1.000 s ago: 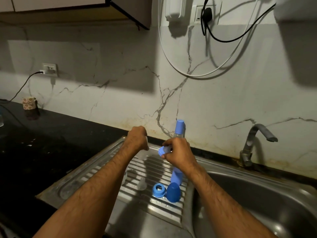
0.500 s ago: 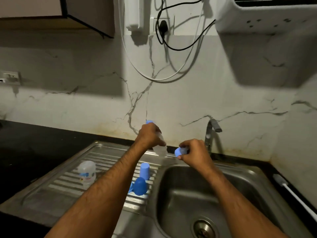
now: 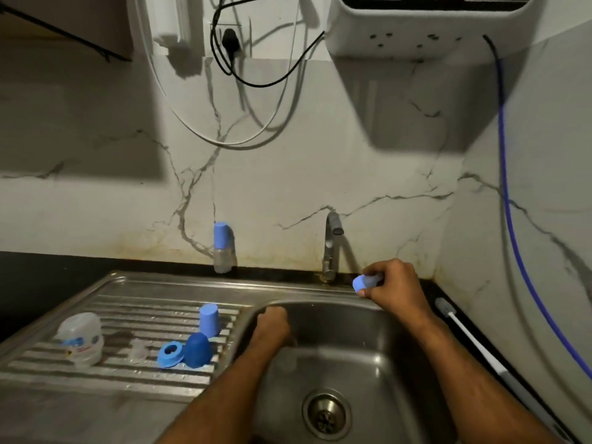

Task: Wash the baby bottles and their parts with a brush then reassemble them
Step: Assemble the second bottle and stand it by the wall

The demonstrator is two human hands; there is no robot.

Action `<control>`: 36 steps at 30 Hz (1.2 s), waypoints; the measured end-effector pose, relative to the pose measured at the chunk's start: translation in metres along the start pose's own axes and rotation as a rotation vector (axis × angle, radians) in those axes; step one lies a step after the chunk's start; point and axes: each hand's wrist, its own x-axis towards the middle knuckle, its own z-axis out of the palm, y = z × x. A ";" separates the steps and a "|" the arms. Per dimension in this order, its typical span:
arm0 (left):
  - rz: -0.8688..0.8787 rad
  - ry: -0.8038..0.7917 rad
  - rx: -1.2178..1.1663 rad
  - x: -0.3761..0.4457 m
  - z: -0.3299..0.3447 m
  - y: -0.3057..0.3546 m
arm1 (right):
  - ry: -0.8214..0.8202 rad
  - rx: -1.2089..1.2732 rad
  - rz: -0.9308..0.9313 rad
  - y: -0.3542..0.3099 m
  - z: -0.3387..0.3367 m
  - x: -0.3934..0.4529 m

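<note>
The right hand (image 3: pixel 392 283) is at the sink's back rim, just right of the tap (image 3: pixel 331 245); its fingers grip a light blue cap (image 3: pixel 363 282), as in the earlier frame. The left hand (image 3: pixel 272 328) has dropped from chest height into the sink basin (image 3: pixel 368 363). Its fingers are curled, and a blurred clear item shows just below them; whether they hold it cannot be told. The clear bottle it held earlier is not clearly identifiable. A capped bottle (image 3: pixel 222 248) stands upright against the wall behind the sink. On the ribbed drainboard (image 3: pixel 128 379) sit a clear bottle body (image 3: pixel 81 339), a clear nipple (image 3: pixel 138 349), a blue collar ring (image 3: pixel 171 355), a dark blue dome cap (image 3: pixel 198 350) and a light blue cup-shaped cap (image 3: pixel 209 318). A white-handled brush (image 3: pixel 464 338) lies on the table right of the sink.
</note>
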 end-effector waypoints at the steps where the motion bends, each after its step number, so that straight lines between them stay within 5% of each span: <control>1: -0.036 0.001 -0.023 0.003 0.015 -0.003 | -0.010 -0.013 0.005 0.002 -0.001 -0.001; 5: -0.124 0.024 -0.315 0.006 0.022 0.008 | -0.019 -0.039 0.011 0.008 -0.002 0.000; 9: -0.025 0.076 -0.435 0.010 0.025 0.006 | -0.051 -0.021 0.010 0.004 0.001 0.000; 36: 0.225 0.238 -0.497 -0.002 0.062 -0.029 | -0.407 -0.218 -0.223 -0.051 0.062 0.014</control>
